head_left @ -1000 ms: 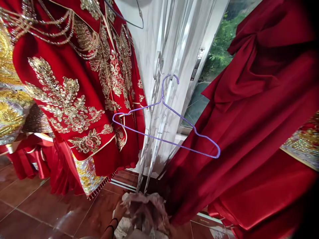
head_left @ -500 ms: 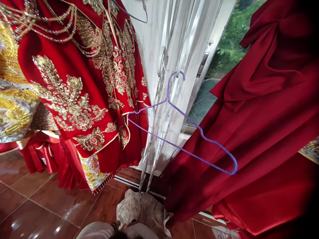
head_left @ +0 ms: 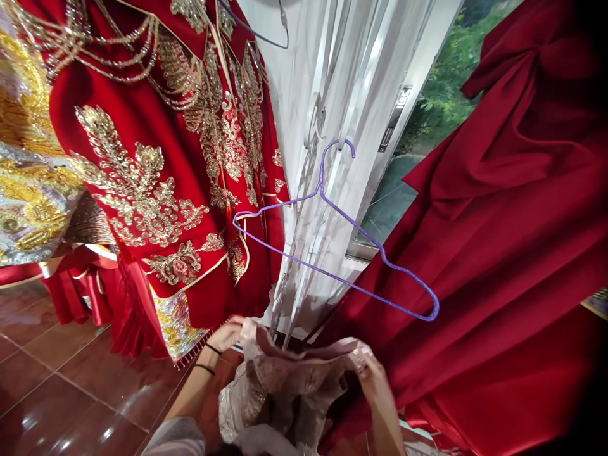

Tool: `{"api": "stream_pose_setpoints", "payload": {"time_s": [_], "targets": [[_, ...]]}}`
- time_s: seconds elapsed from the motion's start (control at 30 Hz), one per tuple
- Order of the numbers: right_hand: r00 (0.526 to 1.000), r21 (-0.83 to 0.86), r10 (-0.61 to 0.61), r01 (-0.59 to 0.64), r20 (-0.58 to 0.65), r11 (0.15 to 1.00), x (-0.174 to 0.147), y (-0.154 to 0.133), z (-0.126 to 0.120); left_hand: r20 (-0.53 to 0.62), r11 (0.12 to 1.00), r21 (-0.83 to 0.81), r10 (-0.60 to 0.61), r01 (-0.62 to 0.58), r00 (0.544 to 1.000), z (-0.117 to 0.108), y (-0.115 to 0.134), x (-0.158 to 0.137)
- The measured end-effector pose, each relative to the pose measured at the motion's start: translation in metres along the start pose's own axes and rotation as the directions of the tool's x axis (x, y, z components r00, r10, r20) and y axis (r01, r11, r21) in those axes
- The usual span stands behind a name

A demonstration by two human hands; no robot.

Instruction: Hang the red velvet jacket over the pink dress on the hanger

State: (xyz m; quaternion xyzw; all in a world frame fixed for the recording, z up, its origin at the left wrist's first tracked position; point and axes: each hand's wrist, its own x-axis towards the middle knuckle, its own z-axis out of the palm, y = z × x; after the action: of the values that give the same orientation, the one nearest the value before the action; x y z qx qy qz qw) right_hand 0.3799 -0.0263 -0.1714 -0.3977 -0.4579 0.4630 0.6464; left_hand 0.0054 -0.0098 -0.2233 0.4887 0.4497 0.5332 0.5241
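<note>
Holding the dusty-pink garment (head_left: 304,378) by opposite ends of its edge, left hand (head_left: 235,332) and right hand (head_left: 368,365) each had a pinched grip, low in view below the purple hanger (head_left: 321,188)!

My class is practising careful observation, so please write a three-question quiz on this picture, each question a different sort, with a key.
1. Multiple choice: What do the left hand and the right hand both hold?
A) a pair of scissors
B) a pale garment
C) a measuring tape

2. True or false: The purple hanger has no garment on it.

3. Fill in the blank: The two black bands are worn on the person's own ____ side.

Key: 1. B; 2. True; 3. left
</note>
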Motion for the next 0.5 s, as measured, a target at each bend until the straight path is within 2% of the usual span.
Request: {"api": "stream_pose_setpoints", "payload": {"time_s": [0.1,0.17,0.23,0.3,0.37,0.4,0.5], "targets": [[0.990,0.172,0.030,-0.007,-0.135,0.985,0.052,0.006,-0.016,-0.099,0.988,-0.097,0.110,-0.119,0.989,-0.022,0.054,0.024],[0.976,0.278,-0.002,0.064,-0.216,0.959,0.062,-0.009,-0.018,-0.212,0.964,-0.125,0.205,-0.234,0.956,-0.026,0.091,0.044],[0.967,0.264,-0.071,0.137,-0.245,0.955,0.059,-0.027,-0.006,-0.342,0.927,-0.127,0.293,-0.353,0.893,-0.022,0.119,0.065],[0.974,0.196,-0.095,0.136,-0.205,0.971,0.051,-0.041,0.017,-0.536,0.856,-0.107,0.379,-0.506,0.754,-0.016,0.135,0.084],[0.989,0.182,-0.067,0.090,-0.131,0.979,0.043,-0.044,0.045,-0.671,0.797,-0.092,0.393,-0.597,0.629,-0.013,0.141,0.096],[0.995,0.197,-0.048,0.064,-0.083,0.978,0.040,-0.043,0.059,-0.704,0.782,-0.096,0.384,-0.616,0.597,-0.013,0.143,0.101],[0.999,0.255,-0.012,-0.001,0.052,0.967,0.034,-0.037,0.090,-0.713,0.773,-0.119,0.370,-0.623,0.595,-0.021,0.147,0.108]]}}
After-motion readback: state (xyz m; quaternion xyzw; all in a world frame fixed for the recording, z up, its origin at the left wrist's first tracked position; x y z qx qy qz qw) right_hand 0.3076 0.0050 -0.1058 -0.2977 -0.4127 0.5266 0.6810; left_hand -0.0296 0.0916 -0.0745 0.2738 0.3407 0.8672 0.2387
